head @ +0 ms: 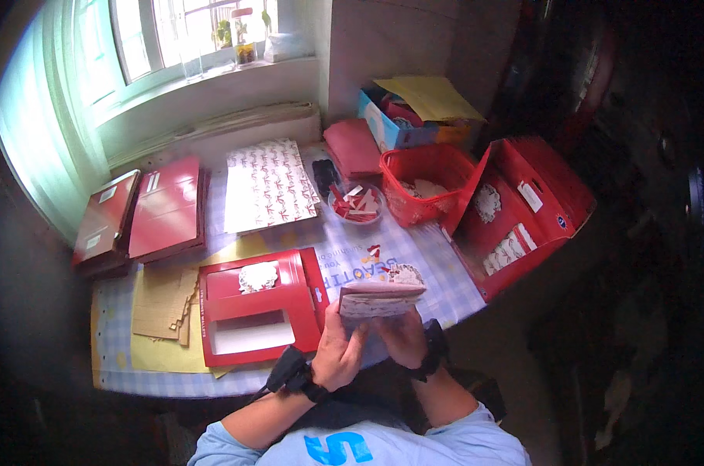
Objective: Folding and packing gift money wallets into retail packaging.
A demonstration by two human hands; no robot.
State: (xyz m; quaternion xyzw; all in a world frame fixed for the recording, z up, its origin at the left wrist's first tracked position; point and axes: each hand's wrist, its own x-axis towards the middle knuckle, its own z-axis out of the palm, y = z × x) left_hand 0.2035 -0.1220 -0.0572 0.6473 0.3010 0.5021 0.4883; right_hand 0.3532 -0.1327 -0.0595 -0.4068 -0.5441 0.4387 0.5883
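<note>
A small stack of patterned paper pieces [381, 302] is held upright between my two hands, above the table's front edge. My left hand [341, 346] grips its left side, and my right hand [403, 338] is at its lower right, with some fingers hidden behind it. Just beyond the stack, a scalloped floral paper piece [406, 274] shows. To the left lies a flat red cardboard box [244, 310] with a cut-out window and a white scalloped label [258, 276]. A patterned white sheet [267, 186] lies further back.
A clear bowl of red and white strips [356, 204], a red plastic basket [425, 198] and an open red box [518, 212] stand at the back right. Red folders [166, 209] are stacked at the left. Brown cardboard pieces [161, 303] lie on yellow paper [171, 360].
</note>
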